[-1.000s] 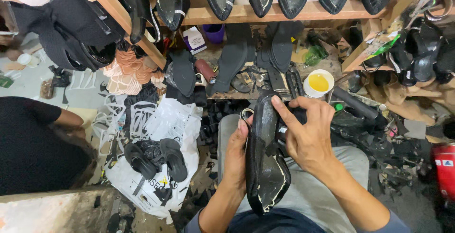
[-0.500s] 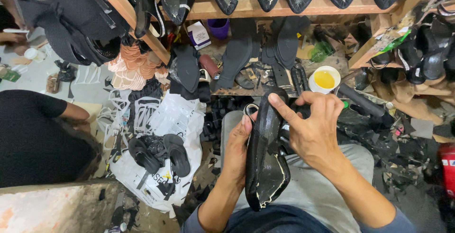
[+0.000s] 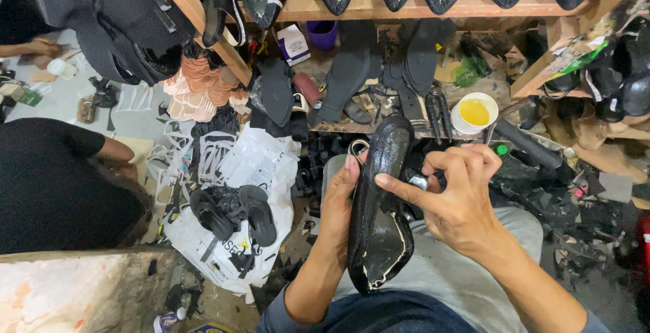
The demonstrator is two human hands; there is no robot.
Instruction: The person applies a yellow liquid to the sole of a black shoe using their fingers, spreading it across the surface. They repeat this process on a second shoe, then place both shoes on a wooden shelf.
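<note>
A glossy black shoe upper on its last [image 3: 380,218] stands upright over my lap, sole side toward me. My left hand [image 3: 338,201] grips its left edge, fingers wrapped behind it. My right hand [image 3: 455,197] rests against its right side, the forefinger stretched across the black surface and the other fingers curled by a small dark piece that I cannot make out. A white bowl of yellow glue [image 3: 474,112] sits on the low bench just beyond my hands.
A wooden shelf [image 3: 406,5] overhead carries several black shoe uppers. A white plastic bag [image 3: 237,170] with black sandals [image 3: 233,212] lies on the floor at left. Another person in black [image 3: 54,184] sits far left. Tools, soles and scraps crowd the bench [image 3: 379,103].
My right hand has slid from the top of the shoe down to its right side, forefinger now laid across it. The shoe has tilted slightly.
</note>
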